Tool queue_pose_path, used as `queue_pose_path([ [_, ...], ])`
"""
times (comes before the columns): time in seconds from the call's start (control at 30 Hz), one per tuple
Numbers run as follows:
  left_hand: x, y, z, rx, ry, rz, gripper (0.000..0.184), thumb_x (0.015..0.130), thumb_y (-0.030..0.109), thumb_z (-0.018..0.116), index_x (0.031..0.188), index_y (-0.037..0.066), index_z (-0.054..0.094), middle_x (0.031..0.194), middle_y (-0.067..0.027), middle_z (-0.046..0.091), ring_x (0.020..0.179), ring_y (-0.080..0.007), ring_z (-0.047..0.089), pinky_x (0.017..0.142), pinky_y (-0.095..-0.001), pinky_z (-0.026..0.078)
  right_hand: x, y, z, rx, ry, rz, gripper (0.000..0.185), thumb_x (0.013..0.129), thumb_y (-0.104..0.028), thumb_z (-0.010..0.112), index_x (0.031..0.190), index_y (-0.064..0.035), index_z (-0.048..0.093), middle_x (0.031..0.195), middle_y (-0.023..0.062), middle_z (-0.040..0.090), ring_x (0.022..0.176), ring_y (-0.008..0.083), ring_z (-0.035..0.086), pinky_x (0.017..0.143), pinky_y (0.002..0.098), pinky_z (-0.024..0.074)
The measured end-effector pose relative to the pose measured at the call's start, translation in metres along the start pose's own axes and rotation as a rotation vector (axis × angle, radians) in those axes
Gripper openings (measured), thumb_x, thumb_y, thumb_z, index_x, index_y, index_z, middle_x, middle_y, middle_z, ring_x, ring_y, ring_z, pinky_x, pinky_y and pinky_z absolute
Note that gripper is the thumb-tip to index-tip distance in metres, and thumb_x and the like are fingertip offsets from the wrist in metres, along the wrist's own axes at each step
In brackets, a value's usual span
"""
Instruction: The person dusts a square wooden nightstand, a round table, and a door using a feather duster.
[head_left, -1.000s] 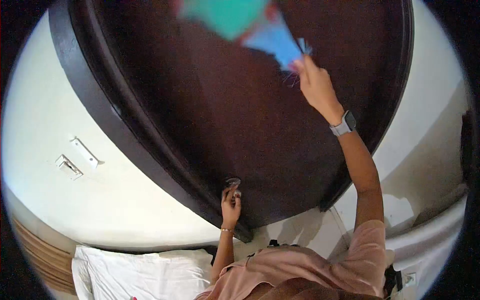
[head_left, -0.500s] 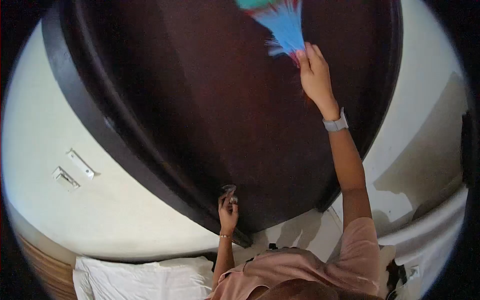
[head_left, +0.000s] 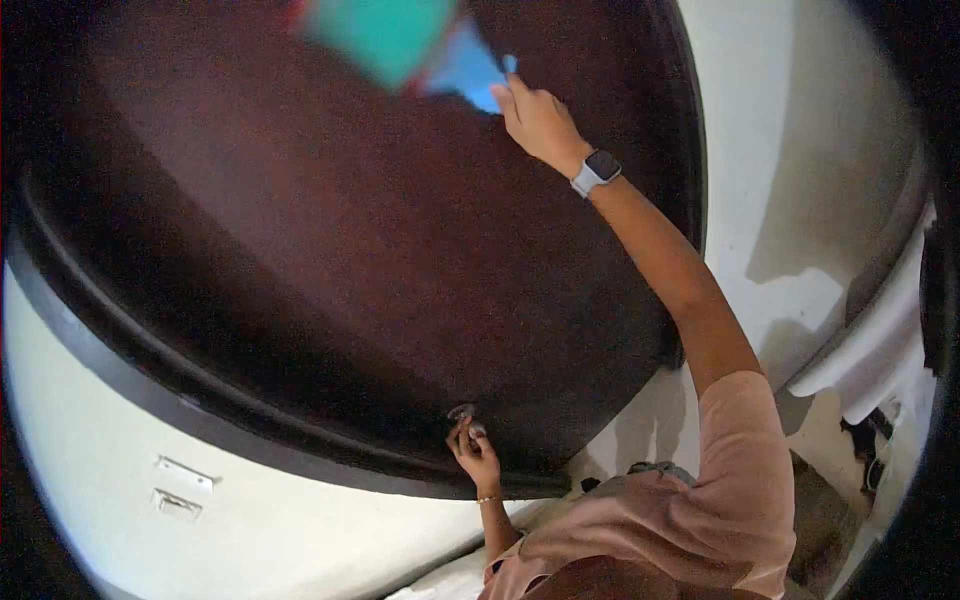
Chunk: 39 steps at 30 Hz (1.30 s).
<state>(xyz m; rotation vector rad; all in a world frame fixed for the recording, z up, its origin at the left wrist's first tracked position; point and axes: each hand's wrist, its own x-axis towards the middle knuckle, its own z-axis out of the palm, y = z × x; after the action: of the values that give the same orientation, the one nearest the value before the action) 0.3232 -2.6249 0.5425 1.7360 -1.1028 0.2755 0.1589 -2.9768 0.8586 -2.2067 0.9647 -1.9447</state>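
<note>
My right hand (head_left: 538, 118), with a watch (head_left: 598, 172) on its wrist, is closed on a blue and green duster (head_left: 390, 38). The duster is smeared by motion and lies over the upper part of a dark brown door (head_left: 400, 230). Low on the door, near its left edge, my left hand (head_left: 475, 450) has its fingers wrapped round a shiny round knob (head_left: 476, 430). A thin bracelet circles the left wrist.
A dark frame (head_left: 200, 400) borders the door. On the pale wall (head_left: 300, 540) at the lower left are a switch (head_left: 177, 503) and a small white bracket (head_left: 187, 471). White fabric (head_left: 870, 350) hangs at the right. Part of a white bed cover (head_left: 455, 580) shows at the bottom.
The view has turned and tilted. My right hand has swung the duster left across the door, its green part coming further into view. My left hand has stayed at the knob.
</note>
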Motion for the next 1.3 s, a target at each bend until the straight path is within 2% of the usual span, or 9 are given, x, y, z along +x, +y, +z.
queue_pose_path([
  [0.2, 0.002, -0.002, 0.005, 0.003, 0.035, 0.016, 0.035, 0.084, 0.029, 0.046, 0.105, 0.004, 0.055, 0.105, -0.0156, 0.048, 0.098, -0.0291, 0.044, 0.085, -0.0398, 0.037, 0.031, 0.057, -0.016, -0.024, 0.241, 0.153, 0.034, 0.089, -0.028, 0.035, 0.089, -0.0002, 0.055, 0.072, 0.0249, 0.057, 0.069, 0.0386, 0.057, 0.061, 0.0477, 0.0461],
  [0.3, -0.001, -0.001, 0.008, -0.030, 0.062, -0.052, 0.033, 0.083, 0.027, 0.048, 0.105, 0.004, 0.056, 0.105, -0.0153, 0.048, 0.099, -0.0289, 0.044, 0.084, -0.0393, 0.037, 0.036, 0.069, -0.033, -0.168, 0.060, 0.075, 0.038, 0.090, -0.029, 0.033, 0.086, 0.0012, 0.055, 0.072, 0.0261, 0.056, 0.070, 0.0405, 0.056, 0.062, 0.0486, 0.0463],
  [0.4, 0.003, 0.012, 0.003, 0.000, -0.001, -0.089, 0.028, 0.079, 0.009, 0.046, 0.104, 0.002, 0.055, 0.106, -0.0150, 0.042, 0.098, -0.0291, 0.047, 0.080, -0.0381, 0.042, 0.052, 0.082, -0.041, -0.198, 0.188, 0.049, 0.040, 0.090, -0.031, 0.031, 0.085, 0.0011, 0.055, 0.072, 0.0261, 0.056, 0.069, 0.0414, 0.056, 0.060, 0.0491, 0.0463],
  [0.7, 0.000, -0.006, 0.001, 0.153, 0.001, 0.003, 0.028, 0.080, 0.013, 0.050, 0.106, 0.006, 0.056, 0.105, -0.0167, 0.044, 0.097, -0.0308, 0.045, 0.082, -0.0375, 0.039, 0.087, 0.142, -0.027, -0.265, 0.305, 0.220, 0.034, 0.087, -0.033, 0.031, 0.098, -0.0061, 0.050, 0.084, 0.0223, 0.056, 0.074, 0.0419, 0.056, 0.068, 0.0533, 0.0453],
  [0.8, 0.001, 0.003, -0.001, 0.068, -0.016, -0.059, 0.027, 0.080, 0.012, 0.051, 0.106, 0.006, 0.055, 0.105, -0.0176, 0.044, 0.099, -0.0310, 0.044, 0.082, -0.0386, 0.038, 0.085, 0.134, -0.022, -0.247, 0.272, 0.228, 0.028, 0.087, -0.027, 0.033, 0.097, -0.0065, 0.050, 0.080, 0.0212, 0.056, 0.067, 0.0391, 0.057, 0.060, 0.0501, 0.0477],
  [0.93, -0.001, 0.005, -0.005, 0.101, -0.022, -0.069, 0.027, 0.079, 0.011, 0.052, 0.106, 0.006, 0.055, 0.106, -0.0183, 0.044, 0.098, -0.0298, 0.045, 0.081, -0.0377, 0.039, 0.067, 0.101, -0.011, -0.130, 0.306, 0.198, 0.042, 0.089, -0.034, 0.029, 0.097, -0.0027, 0.056, 0.086, 0.0255, 0.056, 0.082, 0.0443, 0.052, 0.069, 0.0493, 0.0438],
  [1.1, 0.001, 0.033, -0.025, -0.024, -0.151, -0.258, 0.024, 0.078, 0.005, 0.053, 0.102, 0.005, 0.056, 0.112, -0.0173, 0.042, 0.091, -0.0243, 0.051, 0.072, -0.0294, 0.044, 0.000, 0.008, -0.022, 0.018, -0.094, -0.018, 0.028, 0.088, -0.024, 0.039, 0.092, -0.0008, 0.053, 0.076, 0.0253, 0.055, 0.074, 0.0414, 0.054, 0.057, 0.0468, 0.0440],
  [1.13, 0.005, 0.034, -0.034, -0.040, -0.149, -0.206, 0.022, 0.078, 0.004, 0.052, 0.100, 0.004, 0.057, 0.113, -0.0166, 0.042, 0.089, -0.0231, 0.052, 0.069, -0.0278, 0.045, -0.008, -0.018, -0.038, -0.048, -0.256, -0.011, 0.026, 0.088, -0.023, 0.039, 0.093, -0.0009, 0.051, 0.075, 0.0250, 0.055, 0.073, 0.0412, 0.054, 0.055, 0.0459, 0.0441],
  [1.3, 0.036, 0.093, -0.099, -0.049, 0.132, 0.085, 0.014, 0.077, -0.002, 0.046, 0.080, 0.000, 0.060, 0.095, -0.0124, 0.052, 0.083, -0.0234, 0.054, 0.071, -0.0304, 0.044, -0.015, -0.042, -0.025, 0.056, -0.093, -0.034, 0.026, 0.089, -0.022, 0.038, 0.094, 0.0008, 0.049, 0.071, 0.0250, 0.055, 0.071, 0.0410, 0.054, 0.055, 0.0460, 0.0432],
])
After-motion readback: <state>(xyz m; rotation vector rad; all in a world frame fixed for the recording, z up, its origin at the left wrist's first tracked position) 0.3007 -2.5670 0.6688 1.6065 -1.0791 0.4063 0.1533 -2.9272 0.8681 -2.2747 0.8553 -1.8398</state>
